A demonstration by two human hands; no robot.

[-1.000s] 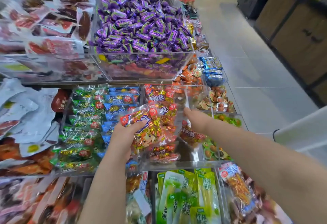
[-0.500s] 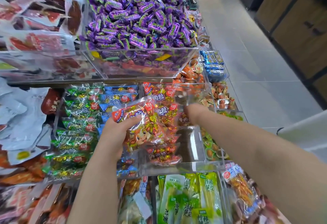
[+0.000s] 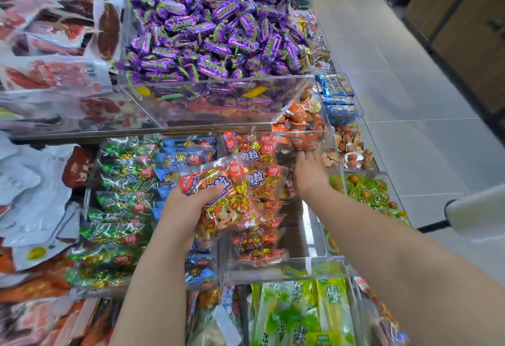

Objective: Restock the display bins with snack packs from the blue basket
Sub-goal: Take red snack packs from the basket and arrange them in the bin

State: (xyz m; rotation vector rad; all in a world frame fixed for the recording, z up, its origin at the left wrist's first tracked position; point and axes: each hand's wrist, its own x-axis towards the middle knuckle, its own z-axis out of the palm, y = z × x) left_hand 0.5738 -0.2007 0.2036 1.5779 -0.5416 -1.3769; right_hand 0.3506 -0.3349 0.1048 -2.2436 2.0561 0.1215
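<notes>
My left hand [image 3: 188, 209] grips a red snack pack [image 3: 221, 198] with gold-wrapped pieces and a cartoon animal, holding it above the left side of a clear display bin [image 3: 273, 265]. Several matching red packs [image 3: 257, 250] lie stacked in that bin. My right hand [image 3: 310, 173] reaches deep into the bin's back right, fingers stretched forward, its thumb side against the upright red packs [image 3: 262, 179]. The fingertips are partly hidden behind the acrylic wall. The blue basket is out of view.
A raised bin of purple candies [image 3: 213, 31] overhangs the back. Green packs [image 3: 120, 209] and blue packs [image 3: 188, 157] fill the bins on the left. Orange snacks [image 3: 300, 121] sit at the back right, long green packs [image 3: 300, 313] below. The tiled aisle [image 3: 410, 99] runs along the right.
My right hand has moved from the middle of the red-pack bin to its back right corner. My left hand keeps the red pack in much the same place.
</notes>
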